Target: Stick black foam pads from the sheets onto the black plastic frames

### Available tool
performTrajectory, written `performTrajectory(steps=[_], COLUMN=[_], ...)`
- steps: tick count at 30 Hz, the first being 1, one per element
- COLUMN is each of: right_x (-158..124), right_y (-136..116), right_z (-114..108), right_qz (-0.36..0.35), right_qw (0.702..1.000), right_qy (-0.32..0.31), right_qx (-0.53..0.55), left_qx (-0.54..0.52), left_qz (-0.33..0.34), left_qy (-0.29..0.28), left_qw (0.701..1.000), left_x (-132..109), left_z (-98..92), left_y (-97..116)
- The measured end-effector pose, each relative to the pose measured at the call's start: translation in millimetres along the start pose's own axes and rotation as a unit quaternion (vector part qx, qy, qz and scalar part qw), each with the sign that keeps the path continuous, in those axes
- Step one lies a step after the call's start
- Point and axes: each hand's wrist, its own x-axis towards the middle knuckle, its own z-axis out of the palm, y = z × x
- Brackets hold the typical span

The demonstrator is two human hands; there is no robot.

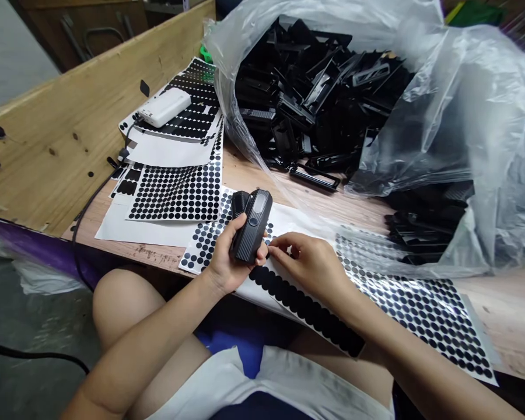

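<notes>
We hold a black casing (pixel 251 224) at centre frame, above the dot-sticker sheet (pixel 306 306).
Our left hand (pixel 231 259) is closed around the black casing, tilting it upright. Our right hand (pixel 308 262) pinches at its lower edge, whether on a dot we cannot tell. Best to steady the part and press squarely, wrists low over the table (pixel 254 175).

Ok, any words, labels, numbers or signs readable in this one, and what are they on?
None can be read.
Faint dark scrawl on the table edge: too blurred to read.
The black casing in the left hand, the white power bank and the dot sheets show no lettering.
</notes>
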Motion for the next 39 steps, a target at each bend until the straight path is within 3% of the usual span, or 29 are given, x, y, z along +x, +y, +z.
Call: performTrajectory(steps=[6, 9, 11, 14, 19, 23, 39], right_x=[-15.6, -23.0, -26.8, -24.9, 2.7, 18.2, 20.3], right_y=[9.2, 6.1, 1.1, -5.7, -10.0, -13.4, -10.5], right_z=[3.0, -4.2, -13.5, -33.4, -62.7, -68.1, -63.4], right_qz=[-0.172, -0.194, -0.169, -0.061, 0.086, 0.083, 0.059], right_qw=[0.984, 0.980, 0.980, 0.972, 0.915, 0.922, 0.947], right_qy=[0.048, 0.040, 0.043, 0.068, 0.042, -0.010, 0.000], right_qx=[-0.001, 0.032, 0.094, 0.215, 0.392, 0.379, 0.317], left_qx=[0.013, -0.002, -0.003, 0.035, 0.131, 0.160, 0.165], left_qz=[-0.007, -0.004, 0.013, 0.027, 0.024, 0.025, 0.010], left_qy=[0.002, 0.013, 0.009, -0.006, -0.036, -0.058, -0.035], left_qw=[1.000, 1.000, 1.000, 0.999, 0.990, 0.985, 0.986], left_x=[1.8, 2.3, 2.2, 1.2, -1.5, -2.7, -3.6], left_z=[-2.6, -1.1, 0.2, 0.7, -0.3, 0.0, -0.7], left_y=[-3.9, -4.9, -5.5, -6.8, -9.4, -10.6, -10.7])
